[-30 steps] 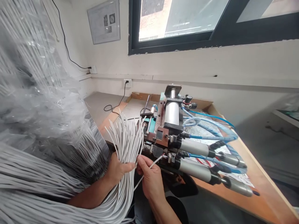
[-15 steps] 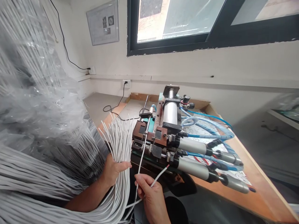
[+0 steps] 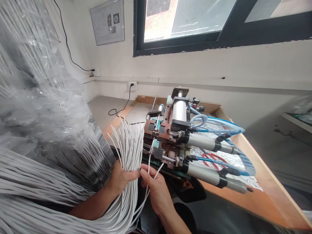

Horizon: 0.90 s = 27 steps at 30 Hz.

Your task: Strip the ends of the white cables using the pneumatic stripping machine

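My left hand (image 3: 120,178) is closed around a thick bundle of white cables (image 3: 130,144), whose cut ends fan upward in front of the machine. My right hand (image 3: 156,188) pinches two thin white cables (image 3: 152,164) just right of the bundle. Their tips point up toward the front jaws of a pneumatic machine (image 3: 170,136) with steel cylinders (image 3: 207,174) and blue air hoses (image 3: 219,125). The rest of the bundle curves down and left over my lap.
A wooden table (image 3: 258,195) carries the machine. At the left a large mass of white cables lies wrapped in clear plastic (image 3: 41,97). A black cord (image 3: 122,109) runs from a wall socket. A window sits above on the wall.
My right hand, low with a cable half a second ago, has risen beside the bundle, its cable tips now near the machine's jaws. My view shifted slightly; my left hand kept its grip.
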### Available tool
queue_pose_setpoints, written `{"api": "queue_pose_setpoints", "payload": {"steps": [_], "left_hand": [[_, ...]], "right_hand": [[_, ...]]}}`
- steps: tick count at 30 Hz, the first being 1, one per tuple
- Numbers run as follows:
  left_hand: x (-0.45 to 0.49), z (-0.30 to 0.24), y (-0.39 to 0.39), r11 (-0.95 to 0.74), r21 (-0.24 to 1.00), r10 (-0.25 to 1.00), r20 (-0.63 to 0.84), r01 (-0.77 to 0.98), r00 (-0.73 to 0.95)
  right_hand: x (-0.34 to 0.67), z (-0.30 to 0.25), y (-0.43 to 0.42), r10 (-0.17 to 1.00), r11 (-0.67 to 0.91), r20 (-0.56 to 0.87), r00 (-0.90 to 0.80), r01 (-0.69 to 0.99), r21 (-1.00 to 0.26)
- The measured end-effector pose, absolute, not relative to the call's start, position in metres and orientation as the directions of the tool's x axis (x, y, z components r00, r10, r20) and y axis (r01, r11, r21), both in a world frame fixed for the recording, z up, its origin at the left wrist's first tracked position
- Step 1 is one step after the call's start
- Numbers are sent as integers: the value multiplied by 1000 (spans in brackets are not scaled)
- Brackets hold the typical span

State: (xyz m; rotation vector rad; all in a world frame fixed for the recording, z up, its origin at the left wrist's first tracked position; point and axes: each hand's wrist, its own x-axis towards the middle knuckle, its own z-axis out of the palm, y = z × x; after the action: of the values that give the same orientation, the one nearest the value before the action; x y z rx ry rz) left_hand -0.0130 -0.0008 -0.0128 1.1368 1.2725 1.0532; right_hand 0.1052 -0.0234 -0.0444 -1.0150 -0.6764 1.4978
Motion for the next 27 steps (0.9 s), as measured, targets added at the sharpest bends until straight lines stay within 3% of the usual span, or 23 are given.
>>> {"api": "queue_pose_setpoints", "payload": {"steps": [6,14,27], "left_hand": [[-15,-15,-3,36,999,993,-34,-16,109],[-18,-24,2,123,979,992,-119,-164,32],[-13,-15,10,116,976,993,-112,-185,36]], "right_hand": [[100,-50,-30,961,-90,-204,186,-488,-868],[103,-51,-28,918,-72,-293,266,-614,-786],[106,-37,-5,903,-176,-411,126,-763,-622]]}}
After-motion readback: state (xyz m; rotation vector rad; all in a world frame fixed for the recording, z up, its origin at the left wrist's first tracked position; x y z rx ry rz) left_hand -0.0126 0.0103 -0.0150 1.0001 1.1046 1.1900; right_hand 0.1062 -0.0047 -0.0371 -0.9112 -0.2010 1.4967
